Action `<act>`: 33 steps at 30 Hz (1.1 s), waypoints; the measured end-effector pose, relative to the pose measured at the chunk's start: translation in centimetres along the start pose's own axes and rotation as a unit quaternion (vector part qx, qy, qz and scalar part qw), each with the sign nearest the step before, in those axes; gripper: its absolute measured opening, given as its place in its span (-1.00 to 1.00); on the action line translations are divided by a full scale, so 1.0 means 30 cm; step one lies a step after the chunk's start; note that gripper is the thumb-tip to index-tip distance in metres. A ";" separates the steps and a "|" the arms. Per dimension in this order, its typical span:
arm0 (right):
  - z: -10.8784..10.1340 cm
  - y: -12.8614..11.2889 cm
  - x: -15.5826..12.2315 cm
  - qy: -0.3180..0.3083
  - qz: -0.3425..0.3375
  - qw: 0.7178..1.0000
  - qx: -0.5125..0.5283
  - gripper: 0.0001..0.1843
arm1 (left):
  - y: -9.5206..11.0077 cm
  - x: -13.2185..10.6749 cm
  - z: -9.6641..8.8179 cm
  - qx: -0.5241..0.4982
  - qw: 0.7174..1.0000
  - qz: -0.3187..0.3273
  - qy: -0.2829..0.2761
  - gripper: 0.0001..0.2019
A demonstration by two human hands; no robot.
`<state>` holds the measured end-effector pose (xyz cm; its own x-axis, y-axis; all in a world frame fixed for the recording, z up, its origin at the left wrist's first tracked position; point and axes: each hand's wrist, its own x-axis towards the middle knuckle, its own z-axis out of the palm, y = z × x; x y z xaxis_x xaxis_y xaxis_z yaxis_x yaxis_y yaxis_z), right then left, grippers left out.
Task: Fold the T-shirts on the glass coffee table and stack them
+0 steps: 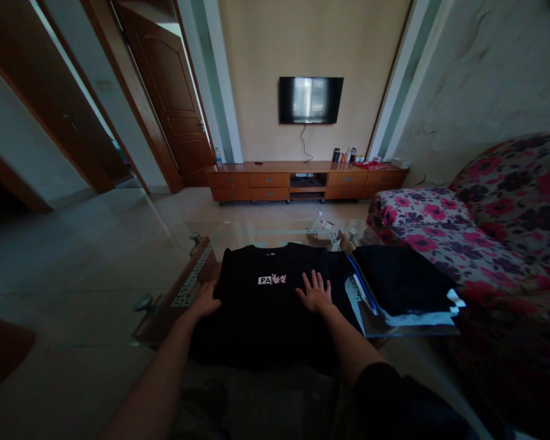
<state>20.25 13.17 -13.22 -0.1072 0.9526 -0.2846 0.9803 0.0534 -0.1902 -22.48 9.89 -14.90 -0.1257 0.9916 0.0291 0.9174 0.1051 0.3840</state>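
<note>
A black T-shirt [266, 324] with a small white and pink chest print lies spread, neck away from me, on a glass coffee table [195, 269]. My right hand [318, 294] rests palm down on the right part of its chest, fingers spread. At the shirt's left edge is my left hand [206, 299], its thumb apart from the fingers and touching the cloth. The shirt's right sleeve lies out to the side; on the left side no sleeve shows. The bottom hem is dark and hard to make out.
To the right, a stack of folded black clothes [401, 278] lies on light plastic packaging [421, 319]. Crumpled clear plastic [325, 231] sits at the table's far side. A floral sofa [426, 211] stands right; a low wooden cabinet [268, 181] and a television [310, 101] are ahead.
</note>
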 end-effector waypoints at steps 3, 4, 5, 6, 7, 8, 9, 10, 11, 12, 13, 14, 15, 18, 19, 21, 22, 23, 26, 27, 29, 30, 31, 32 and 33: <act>-0.001 0.001 0.001 0.002 -0.001 1.000 0.003 -0.14 | -0.046 -0.012 0.007 0.007 1.000 0.007 -0.015 0.00; -0.002 0.002 0.000 0.002 -0.002 1.000 0.004 -0.14 | -0.051 -0.016 0.005 0.008 1.000 0.018 -0.019 0.00; -0.004 0.002 -0.001 0.001 -0.002 1.000 0.004 -0.14 | -0.050 -0.019 0.002 0.012 0.999 0.024 -0.022 -0.03; -0.005 0.002 -0.003 0.000 -0.002 1.000 0.004 -0.14 | -0.042 -0.021 -0.001 0.020 0.999 0.023 -0.026 -0.10; -0.006 0.002 -0.004 0.000 -0.002 1.000 0.003 -0.14 | -0.029 -0.023 -0.004 0.032 0.999 0.014 -0.027 -0.19; -0.007 0.001 -0.005 0.000 -0.002 1.000 0.003 -0.14 | -0.009 -0.024 -0.006 0.048 0.999 -0.004 -0.022 -0.29; -0.008 0.001 -0.006 0.002 -0.003 1.000 0.004 -0.14 | 0.016 -0.023 -0.006 0.068 0.997 -0.027 -0.007 -0.37; -0.008 0.000 -0.006 0.002 -0.004 1.000 0.004 -0.14 | 0.045 -0.020 -0.003 0.089 0.995 -0.044 0.016 -0.42; -0.007 0.000 -0.005 0.003 -0.005 1.000 0.005 -0.14 | 0.075 -0.015 0.002 0.108 0.992 -0.049 0.045 -0.42; -0.006 -0.001 -0.003 0.002 -0.004 1.000 0.004 -0.14 | 0.104 -0.007 0.009 0.123 0.989 -0.039 0.071 -0.41; -0.004 -0.001 0.000 0.000 -0.003 1.000 0.003 -0.14 | 0.128 0.003 0.020 0.131 0.987 -0.017 0.089 -0.39; -0.002 -0.001 0.002 -0.001 -0.001 1.000 0.001 -0.14 | 0.146 0.015 0.032 0.132 0.987 0.007 0.093 -0.37; 0.000 0.000 0.005 0.000 0.001 1.000 -0.001 -0.14 | 0.154 0.027 0.046 0.130 0.988 0.023 0.085 -0.35; 0.007 0.002 0.012 0.005 -0.003 1.000 -0.003 -0.14 | 0.129 0.058 0.089 0.121 0.992 -0.003 0.038 -0.28; 0.009 0.002 0.014 0.008 -0.005 1.000 -0.004 -0.14 | 0.111 0.065 0.101 0.120 0.992 -0.021 0.029 -0.25; 0.011 0.001 0.015 0.009 -0.009 1.000 -0.007 -0.14 | 0.078 0.081 0.115 0.126 0.991 -0.047 0.027 -0.24; 0.012 0.000 0.016 0.009 -0.009 1.000 -0.008 -0.14 | 0.070 0.092 0.118 0.133 0.989 -0.056 0.033 -0.24; 0.011 -0.002 0.016 0.011 -0.008 1.000 -0.008 -0.14 | 0.068 0.106 0.118 0.141 0.987 -0.064 0.044 -0.25; 0.006 -0.006 0.014 0.012 -0.004 1.000 -0.007 -0.15 | 0.092 0.169 0.109 0.160 0.982 -0.056 0.087 -0.28; 0.003 -0.007 0.014 0.013 -0.004 1.000 -0.005 -0.15 | 0.102 0.196 0.106 0.158 0.982 -0.043 0.096 -0.28; -0.003 -0.009 0.014 0.009 -0.006 1.000 -0.001 -0.14 | 0.112 0.252 0.105 0.145 0.984 -0.018 0.101 -0.26; -0.005 -0.010 0.014 0.007 -0.006 1.000 0.002 -0.13 | 0.108 0.277 0.109 0.137 0.986 -0.009 0.098 -0.25; -0.007 -0.011 0.016 0.005 -0.006 1.000 0.005 -0.13 | 0.099 0.300 0.115 0.132 0.987 -0.004 0.095 -0.24; -0.009 -0.012 0.018 0.003 -0.004 1.000 0.007 -0.13 | 0.086 0.319 0.122 0.129 0.988 -0.002 0.089 -0.24; -0.010 -0.013 0.021 0.000 -0.001 1.000 0.009 -0.12 | 0.069 0.335 0.130 0.125 0.989 -0.003 0.080 -0.23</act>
<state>19.86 13.85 -13.04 -0.1096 0.9526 -0.2837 0.9769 0.0505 -0.2076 -20.37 20.35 -17.40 -0.1706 0.9686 0.1806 0.9788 0.1455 0.1440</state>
